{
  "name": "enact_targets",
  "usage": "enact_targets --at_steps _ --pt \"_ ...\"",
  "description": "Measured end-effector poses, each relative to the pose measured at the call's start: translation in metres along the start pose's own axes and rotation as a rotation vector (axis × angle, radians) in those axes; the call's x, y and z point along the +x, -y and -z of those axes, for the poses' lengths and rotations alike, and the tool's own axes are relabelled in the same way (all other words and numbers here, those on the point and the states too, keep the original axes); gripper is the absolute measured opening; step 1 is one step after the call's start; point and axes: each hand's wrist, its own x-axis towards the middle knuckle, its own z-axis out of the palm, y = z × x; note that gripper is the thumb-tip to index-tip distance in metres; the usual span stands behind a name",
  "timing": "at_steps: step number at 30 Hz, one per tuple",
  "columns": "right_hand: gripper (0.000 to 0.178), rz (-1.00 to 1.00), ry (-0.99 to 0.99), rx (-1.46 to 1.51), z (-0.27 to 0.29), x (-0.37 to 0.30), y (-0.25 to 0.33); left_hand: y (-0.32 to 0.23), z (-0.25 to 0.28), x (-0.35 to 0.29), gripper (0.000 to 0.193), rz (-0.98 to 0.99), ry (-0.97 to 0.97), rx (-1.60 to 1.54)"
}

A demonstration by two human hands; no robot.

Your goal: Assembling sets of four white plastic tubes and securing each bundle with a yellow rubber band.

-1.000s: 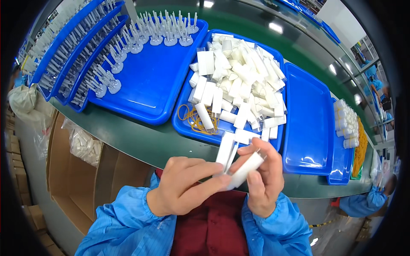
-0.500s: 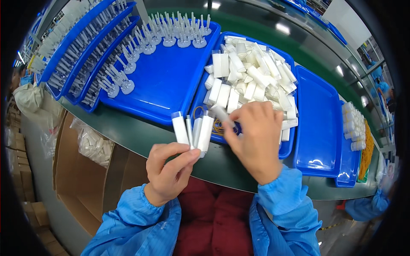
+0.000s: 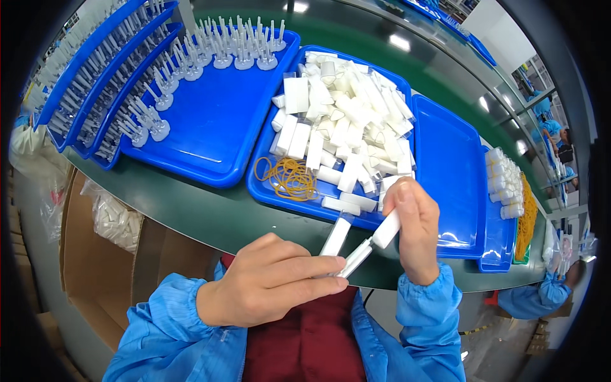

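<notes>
My left hand (image 3: 258,280) is closed round a small bundle of slim white blocks (image 3: 335,238) with clear plastic ends, tilted up to the right. My right hand (image 3: 419,232) pinches one more white block (image 3: 386,230) by its upper end. The lower end of that block is at the bundle's tip; whether they touch I cannot tell. Just beyond my hands stands a blue tray (image 3: 256,186) holding a heap of similar white blocks (image 3: 347,108). A tangle of yellow-brown rubber bands (image 3: 293,179) lies in its near left corner.
At the left, a blue tray (image 3: 197,137) carries upright bundles of clear-stemmed parts (image 3: 223,54), beside stacked, tilted trays (image 3: 76,95). Another blue tray (image 3: 445,191) stands to the right, then bundled white pieces (image 3: 503,184). A cardboard box (image 3: 95,254) sits below the table edge, left.
My left hand has swung right and turned its bundle toward the right. My right hand has drawn back from over the rubber bands, moving right and nearer with a white block.
</notes>
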Motion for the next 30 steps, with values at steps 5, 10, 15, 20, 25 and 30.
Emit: enact_targets --at_steps 5,10,15,20,25,30 --pt "0.041 0.020 -0.021 -0.070 0.004 -0.003 0.000 -0.004 -0.001 0.001 0.024 -0.029 0.040 0.023" --pt "0.032 0.199 0.090 -0.246 0.000 -0.007 -0.005 -0.007 -0.004 0.001 0.027 -0.047 0.050 0.058" --pt "0.023 0.411 0.083 -0.234 -0.025 -0.027 -0.008 -0.002 -0.020 -0.009 0.028 -0.040 -0.092 0.053" --pt "0.017 0.585 -0.050 -0.439 -0.016 -0.023 -0.009 0.007 -0.024 -0.016 0.056 0.117 -0.145 -0.035" --pt "0.022 0.791 0.127 -0.512 -0.024 -0.034 -0.006 -0.006 -0.029 -0.012 0.081 0.843 0.093 -1.245" --pt "0.057 0.613 0.202 -0.413 -0.037 -0.043 0.010 -0.004 -0.012 0.003 0.052 1.104 0.415 -1.373"
